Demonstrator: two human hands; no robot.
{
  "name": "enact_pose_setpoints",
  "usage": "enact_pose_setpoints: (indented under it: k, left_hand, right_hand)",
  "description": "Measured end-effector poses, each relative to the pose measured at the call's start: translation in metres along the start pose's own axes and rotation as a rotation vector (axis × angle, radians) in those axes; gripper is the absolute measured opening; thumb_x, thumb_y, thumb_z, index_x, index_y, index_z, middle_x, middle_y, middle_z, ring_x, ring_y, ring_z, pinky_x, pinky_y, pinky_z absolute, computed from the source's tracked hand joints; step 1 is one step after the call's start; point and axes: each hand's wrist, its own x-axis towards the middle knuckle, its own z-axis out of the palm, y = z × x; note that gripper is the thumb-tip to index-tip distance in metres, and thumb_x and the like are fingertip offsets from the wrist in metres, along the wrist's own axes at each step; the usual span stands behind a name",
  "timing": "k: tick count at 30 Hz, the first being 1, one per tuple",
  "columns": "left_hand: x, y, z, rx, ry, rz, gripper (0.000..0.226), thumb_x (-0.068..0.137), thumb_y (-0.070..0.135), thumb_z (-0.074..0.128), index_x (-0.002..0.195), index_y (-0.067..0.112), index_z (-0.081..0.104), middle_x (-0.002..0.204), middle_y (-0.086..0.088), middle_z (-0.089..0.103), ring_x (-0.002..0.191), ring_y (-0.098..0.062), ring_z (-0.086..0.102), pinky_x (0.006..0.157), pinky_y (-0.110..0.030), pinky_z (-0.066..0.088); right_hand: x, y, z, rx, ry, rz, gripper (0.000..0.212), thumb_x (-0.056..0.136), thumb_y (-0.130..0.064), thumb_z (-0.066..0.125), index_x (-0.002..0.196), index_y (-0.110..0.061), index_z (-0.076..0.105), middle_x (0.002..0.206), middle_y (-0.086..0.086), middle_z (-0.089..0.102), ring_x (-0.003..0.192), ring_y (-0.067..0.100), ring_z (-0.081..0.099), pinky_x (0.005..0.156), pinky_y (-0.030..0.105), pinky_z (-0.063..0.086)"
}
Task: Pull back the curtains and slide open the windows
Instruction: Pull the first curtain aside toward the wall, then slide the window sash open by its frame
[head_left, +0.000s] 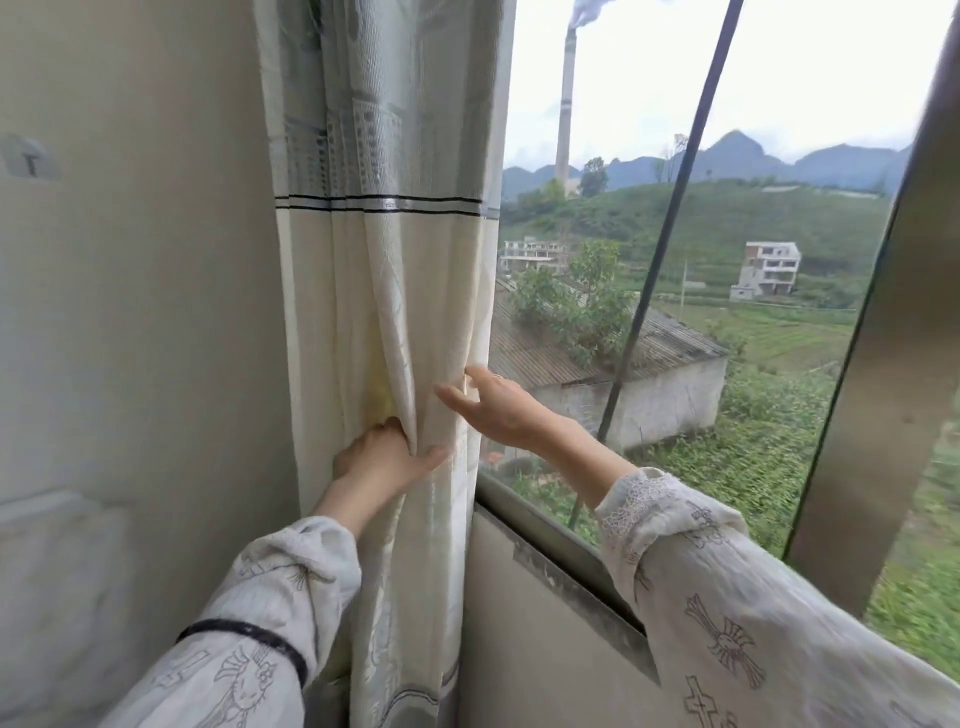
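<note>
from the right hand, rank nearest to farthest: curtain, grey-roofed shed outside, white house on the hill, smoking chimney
1. curtain: touching the right hand, just to its left.
2. grey-roofed shed: outside, just below the window.
3. white house: across the field, to the right.
4. smoking chimney: behind the hill, upper centre.

Curtain (387, 270): cream ribbed fabric, grey-blue printed upper part, two thin dark stripes across; bunched in vertical folds against the wall at my left, hanging past the sill; window (701, 234): glass uncovered beside it; metal frame upright at my right, tilted in view.
</note>
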Motion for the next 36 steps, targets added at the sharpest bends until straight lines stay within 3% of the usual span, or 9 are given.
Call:
enact_pose_setpoints:
  k: [3,6,11,14,18,21,26,32,36]
  left_hand:
    - [-0.045,0.019,-0.014,0.142,-0.258,-0.024,0.079,0.076,0.069,0.045,0.129,0.011,0.043,0.127,-0.007,0.055,0.111,-0.028,0.055,0.094,-0.037,0.045]
    - [-0.081,0.035,-0.029,0.245,-0.492,-0.008,0.067,0.082,0.061,0.045,0.120,0.005,0.048,0.105,-0.007,0.062,0.082,-0.025,0.062,0.080,-0.031,0.050]
    - [-0.129,0.069,-0.045,0.242,-0.619,0.064,0.059,0.088,0.055,0.040,0.105,0.002,0.059,0.109,-0.011,0.068,0.086,-0.027,0.066,0.080,-0.033,0.049]
    - [-0.150,0.092,-0.045,0.183,-0.696,0.115,0.054,0.091,0.053,0.035,0.100,0.006,0.060,0.108,-0.012,0.069,0.083,-0.026,0.064,0.069,-0.027,0.047]
    - [-0.173,0.116,-0.043,0.072,-0.485,0.319,0.045,0.089,0.046,0.044,0.102,0.007,0.060,0.090,-0.005,0.070,0.073,-0.020,0.064,0.066,-0.027,0.051]
    - [-0.184,0.128,-0.041,0.021,-0.304,0.493,0.038,0.090,0.040,0.047,0.103,0.008,0.064,0.099,-0.008,0.069,0.084,-0.021,0.063,0.075,-0.031,0.050]
    - [-0.202,0.160,-0.048,-0.100,-0.208,0.658,0.029,0.089,0.036,0.050,0.108,0.017,0.062,0.108,-0.003,0.065,0.094,-0.015,0.058,0.082,-0.027,0.046]
    - [-0.203,0.229,-0.060,-0.276,0.072,0.751,0.023,0.090,0.026,0.050,0.109,0.018,0.060,0.116,-0.004,0.060,0.097,-0.014,0.054,0.083,-0.024,0.040]
    - [-0.203,0.272,-0.077,-0.372,0.336,0.793,0.028,0.090,0.020,0.048,0.117,0.018,0.054,0.125,-0.004,0.052,0.108,-0.015,0.051,0.090,-0.026,0.037]
  right_hand:
    - [-0.045,0.005,-0.021,-0.117,-0.041,0.029,0.056,0.096,-0.046,0.042,0.133,-0.004,0.043,0.134,0.020,0.053,0.122,0.034,0.049,0.097,0.039,0.040]
    - [-0.080,0.006,-0.038,-0.185,-0.036,0.053,0.050,0.097,-0.039,0.042,0.132,-0.004,0.048,0.133,0.015,0.055,0.122,0.031,0.051,0.099,0.040,0.042]
    - [-0.140,0.007,-0.062,-0.219,-0.023,0.103,0.034,0.097,-0.033,0.045,0.110,-0.006,0.061,0.116,0.014,0.066,0.099,0.029,0.062,0.085,0.041,0.052]
    - [-0.170,0.009,-0.075,-0.223,0.006,0.151,0.032,0.096,-0.029,0.048,0.106,-0.003,0.064,0.111,0.015,0.068,0.096,0.031,0.064,0.086,0.044,0.053]
    - [-0.207,0.009,-0.096,-0.270,0.028,0.208,0.032,0.095,-0.028,0.051,0.118,-0.009,0.062,0.117,0.012,0.066,0.103,0.029,0.062,0.090,0.039,0.051]
    - [-0.233,0.012,-0.113,-0.271,0.093,0.224,0.033,0.094,-0.029,0.051,0.122,-0.013,0.060,0.122,0.010,0.065,0.106,0.028,0.061,0.092,0.039,0.049]
    - [-0.268,0.019,-0.152,-0.378,0.203,0.208,0.026,0.094,-0.027,0.050,0.114,-0.017,0.065,0.114,0.008,0.068,0.099,0.028,0.063,0.086,0.041,0.053]
    - [-0.290,0.035,-0.228,-0.558,0.425,0.082,0.025,0.094,-0.020,0.045,0.091,-0.008,0.067,0.090,0.009,0.069,0.088,0.031,0.063,0.066,0.033,0.046]
    - [-0.293,0.046,-0.274,-0.774,0.568,-0.067,0.028,0.095,-0.019,0.042,0.098,-0.008,0.068,0.104,0.009,0.069,0.107,0.026,0.055,0.090,0.038,0.042]
